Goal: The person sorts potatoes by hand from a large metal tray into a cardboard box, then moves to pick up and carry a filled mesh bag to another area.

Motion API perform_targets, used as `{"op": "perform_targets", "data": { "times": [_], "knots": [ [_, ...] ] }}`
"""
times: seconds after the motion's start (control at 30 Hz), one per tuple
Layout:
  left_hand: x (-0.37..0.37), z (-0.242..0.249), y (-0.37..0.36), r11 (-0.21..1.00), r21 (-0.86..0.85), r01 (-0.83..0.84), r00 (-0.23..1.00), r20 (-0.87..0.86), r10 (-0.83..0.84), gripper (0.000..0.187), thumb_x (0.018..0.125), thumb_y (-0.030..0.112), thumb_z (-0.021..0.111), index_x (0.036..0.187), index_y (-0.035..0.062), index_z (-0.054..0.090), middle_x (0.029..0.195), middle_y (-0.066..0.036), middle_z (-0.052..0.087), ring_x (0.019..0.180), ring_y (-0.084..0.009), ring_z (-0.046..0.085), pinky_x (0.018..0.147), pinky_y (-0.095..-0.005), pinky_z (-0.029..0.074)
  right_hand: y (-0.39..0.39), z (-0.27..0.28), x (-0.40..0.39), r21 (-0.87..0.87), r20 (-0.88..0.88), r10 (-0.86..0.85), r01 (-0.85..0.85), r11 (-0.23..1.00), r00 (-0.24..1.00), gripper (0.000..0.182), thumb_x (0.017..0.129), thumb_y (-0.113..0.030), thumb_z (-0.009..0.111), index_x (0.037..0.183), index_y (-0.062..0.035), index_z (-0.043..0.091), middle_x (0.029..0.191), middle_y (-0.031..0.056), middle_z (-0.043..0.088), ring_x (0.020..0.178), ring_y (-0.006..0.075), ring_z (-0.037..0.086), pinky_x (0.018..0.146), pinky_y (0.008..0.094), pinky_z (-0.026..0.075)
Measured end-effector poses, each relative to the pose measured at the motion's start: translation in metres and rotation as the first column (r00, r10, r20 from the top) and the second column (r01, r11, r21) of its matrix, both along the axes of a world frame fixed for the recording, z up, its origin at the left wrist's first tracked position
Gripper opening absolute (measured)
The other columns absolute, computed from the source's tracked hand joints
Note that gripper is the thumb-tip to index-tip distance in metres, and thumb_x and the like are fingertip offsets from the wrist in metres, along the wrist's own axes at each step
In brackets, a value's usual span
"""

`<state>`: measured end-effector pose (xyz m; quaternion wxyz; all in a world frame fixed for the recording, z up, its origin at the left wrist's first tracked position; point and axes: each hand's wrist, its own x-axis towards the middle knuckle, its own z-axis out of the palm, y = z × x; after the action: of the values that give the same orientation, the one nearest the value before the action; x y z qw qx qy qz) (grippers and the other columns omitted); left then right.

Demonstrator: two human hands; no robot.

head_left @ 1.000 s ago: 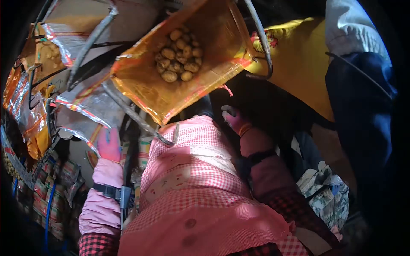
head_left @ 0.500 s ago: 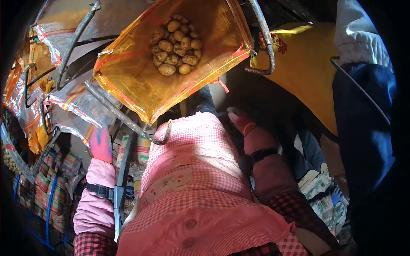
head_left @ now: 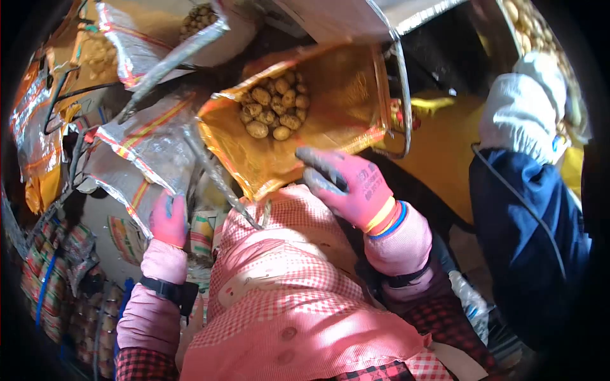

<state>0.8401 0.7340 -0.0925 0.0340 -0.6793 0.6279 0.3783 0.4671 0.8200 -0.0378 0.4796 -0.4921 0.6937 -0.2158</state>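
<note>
An orange mesh bag (head_left: 343, 82) hangs with its mouth held wide by bent metal rods. Several small potatoes (head_left: 274, 105) lie inside it. My right hand (head_left: 348, 189), in a pink glove with grey-blue fingers, is at the bag's near rim. Its thumb and fingers are apart and nothing is in them. On the left, my gloved left hand (head_left: 168, 221) has its fingers closed at the lower edge of a clear bag (head_left: 152, 136) with red and yellow stripes. Part of those fingers is hidden.
A metal rod (head_left: 219, 171) with a hooked end juts between my hands. Another person's blue sleeve (head_left: 524, 235) and white glove (head_left: 524, 114) are at the right, near more potatoes (head_left: 530, 25). A yellow bag (head_left: 438, 159) hangs beside them. Packed bags (head_left: 47, 273) stand lower left.
My right hand has come up from below, beside my apron, to the orange bag's near rim. My left hand stays at the clear bag. The view has shifted, showing potatoes at upper right.
</note>
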Motion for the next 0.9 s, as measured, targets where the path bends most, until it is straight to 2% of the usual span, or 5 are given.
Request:
{"op": "perform_targets", "data": {
  "times": [0.13,0.2,0.57,0.67,0.9],
  "knots": [
    [0.012,-0.006,0.006,0.995,-0.096,-0.002,0.995,-0.101,-0.007,0.038,0.086,0.018,0.062,0.117,-0.0036,0.060,0.101,-0.025,0.065,0.093,-0.0409,0.064,0.083,-0.0454,0.051,-0.081,-0.034,0.004,0.103,-0.342,0.282,-0.263,0.959,0.897,0.045,0.088,-0.033,0.063,0.127,-0.0105,0.056,0.112,0.0160,0.063,0.101,0.0357,0.061,0.087,0.0416,0.049],
    [0.004,0.004,0.001,0.966,-0.247,0.078,0.989,-0.106,-0.106,0.038,0.084,0.017,0.063,0.116,-0.0029,0.060,0.099,-0.024,0.065,0.091,-0.0410,0.063,0.082,-0.0454,0.050,-0.121,-0.075,0.006,0.429,-0.296,0.543,-0.399,0.811,0.786,0.049,0.084,-0.039,0.066,0.125,-0.0140,0.057,0.113,0.0131,0.065,0.104,0.0336,0.062,0.087,0.0415,0.051],
    [-0.002,0.020,-0.027,0.974,-0.203,0.100,0.965,-0.218,-0.144,0.053,0.067,0.015,0.064,0.114,-0.0080,0.058,0.102,-0.026,0.063,0.093,-0.0440,0.061,0.088,-0.0482,0.050,-0.214,-0.330,0.044,0.587,-0.475,0.607,-0.284,0.758,0.637,0.043,0.080,-0.042,0.067,0.115,-0.0179,0.065,0.118,0.0101,0.066,0.107,0.0308,0.063,0.088,0.0401,0.051],
    [-0.009,0.020,-0.028,0.891,-0.430,0.149,0.978,-0.070,-0.197,0.047,0.070,0.018,0.073,0.108,-0.0068,0.059,0.094,-0.024,0.062,0.086,-0.0385,0.063,0.081,-0.0453,0.053,-0.219,-0.390,0.039,0.611,-0.514,0.639,-0.279,0.741,0.573,0.042,0.080,-0.043,0.067,0.114,-0.0182,0.065,0.118,0.0098,0.066,0.107,0.0306,0.063,0.088,0.0400,0.051],
    [-0.004,0.021,-0.040,0.972,-0.004,0.236,0.952,-0.199,-0.232,0.040,0.082,0.023,0.065,0.109,-0.0057,0.059,0.099,-0.024,0.062,0.093,-0.0394,0.063,0.082,-0.0443,0.053,-0.205,-0.469,0.024,0.665,-0.537,0.678,-0.242,0.707,0.502,0.041,0.079,-0.043,0.067,0.112,-0.0189,0.066,0.118,0.0091,0.066,0.106,0.0301,0.064,0.087,0.0399,0.052]
  ]
}}
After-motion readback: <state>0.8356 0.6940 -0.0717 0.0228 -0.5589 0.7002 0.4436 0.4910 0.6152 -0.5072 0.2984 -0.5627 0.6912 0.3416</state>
